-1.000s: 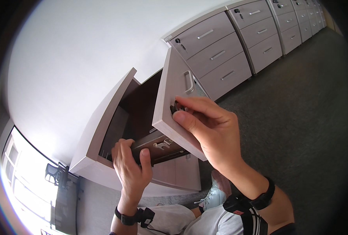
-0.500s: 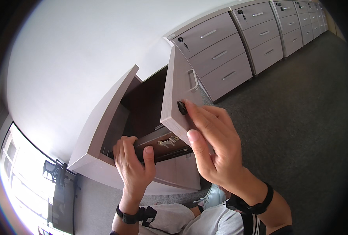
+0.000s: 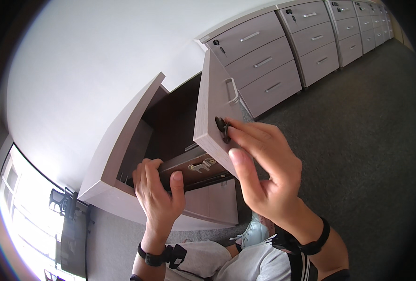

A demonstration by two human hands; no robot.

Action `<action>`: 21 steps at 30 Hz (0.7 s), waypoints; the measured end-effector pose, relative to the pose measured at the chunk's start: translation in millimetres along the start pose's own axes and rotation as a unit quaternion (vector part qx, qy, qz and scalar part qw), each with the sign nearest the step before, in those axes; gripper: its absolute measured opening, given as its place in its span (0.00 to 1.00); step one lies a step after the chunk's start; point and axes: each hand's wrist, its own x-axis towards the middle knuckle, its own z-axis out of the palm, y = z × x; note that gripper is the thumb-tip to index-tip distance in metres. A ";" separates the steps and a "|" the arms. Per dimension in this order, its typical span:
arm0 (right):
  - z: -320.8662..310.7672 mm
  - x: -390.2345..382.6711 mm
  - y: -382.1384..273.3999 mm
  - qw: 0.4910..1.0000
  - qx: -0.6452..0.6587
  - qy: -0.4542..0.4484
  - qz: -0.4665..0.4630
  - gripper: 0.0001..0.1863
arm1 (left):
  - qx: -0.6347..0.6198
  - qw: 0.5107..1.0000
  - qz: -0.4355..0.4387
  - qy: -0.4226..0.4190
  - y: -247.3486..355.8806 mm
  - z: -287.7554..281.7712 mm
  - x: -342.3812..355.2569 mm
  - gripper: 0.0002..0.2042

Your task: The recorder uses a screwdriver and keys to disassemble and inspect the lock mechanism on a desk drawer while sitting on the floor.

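Observation:
In the head view, an open drawer's light wood front (image 3: 211,93) juts from a cabinet (image 3: 102,173), with a metal handle (image 3: 232,90) and black keys (image 3: 221,124) at its lock. My right hand (image 3: 271,173) has its fingertips at the keys, thumb apart near the front's lower edge, partly hiding the keys. My left hand (image 3: 157,196) is wrapped over the dark brown drawer side (image 3: 179,166), beside a metal latch fitting (image 3: 202,165). The drawer's dark interior shows between the hands.
A row of matching three-drawer cabinets (image 3: 269,61) runs along the white wall (image 3: 90,47) toward the back right. A bright window (image 3: 18,201) and a black chair (image 3: 62,203) are at left. My foot (image 3: 254,232) rests below the drawer on the grey carpet (image 3: 353,140).
My right thumb has left the keys and moved down, while the fingertips stay at them. The key's angle differs. The drawer front sits slightly higher and further right in view.

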 end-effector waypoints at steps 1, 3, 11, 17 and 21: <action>0.3 0.5 0.4 1.000 0.002 0.001 0.013 0.11 | -0.002 1.000 -0.002 -0.003 0.0 -0.4 -0.1 0.18; 6.8 0.5 2.5 0.998 0.041 0.032 0.047 0.10 | -0.005 1.000 -0.002 -0.002 -0.5 0.2 -0.2 0.18; 14.1 5.2 6.4 0.989 0.082 0.075 0.102 0.08 | -0.017 1.000 0.001 0.003 -0.7 1.3 0.7 0.18; 13.1 8.3 6.0 0.995 0.022 0.062 0.070 0.07 | -0.014 1.000 0.000 -0.001 -1.0 0.3 0.5 0.18; 12.3 9.5 10.5 0.997 -0.056 0.055 -0.021 0.07 | -0.013 1.000 0.000 0.000 -1.1 0.6 0.3 0.18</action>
